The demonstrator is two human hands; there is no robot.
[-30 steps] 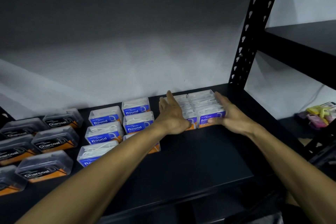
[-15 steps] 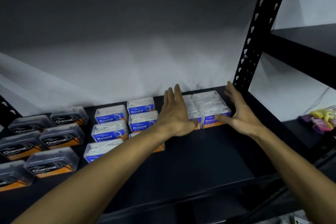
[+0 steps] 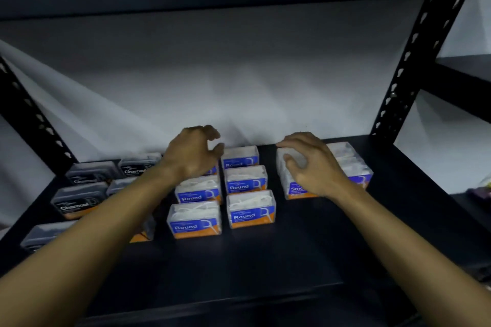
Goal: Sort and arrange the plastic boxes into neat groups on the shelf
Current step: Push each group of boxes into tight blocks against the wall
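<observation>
**Three groups of boxes, both hands hovering**

On the shelf (image 3: 265, 260), the black Charcoal boxes (image 3: 79, 200) sit far left. The left hand (image 3: 192, 152), fingers loosely curled and holding nothing, hangs over the blue Round boxes (image 3: 245, 183) at centre. The right hand (image 3: 310, 164), also empty and relaxed, rests over the tight right-hand block (image 3: 345, 162). These look light, stiff and slick; pinching the short sides should hold best.

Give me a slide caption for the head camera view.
Two hands hover over grouped plastic boxes on a dark shelf, sorted by label.
</observation>
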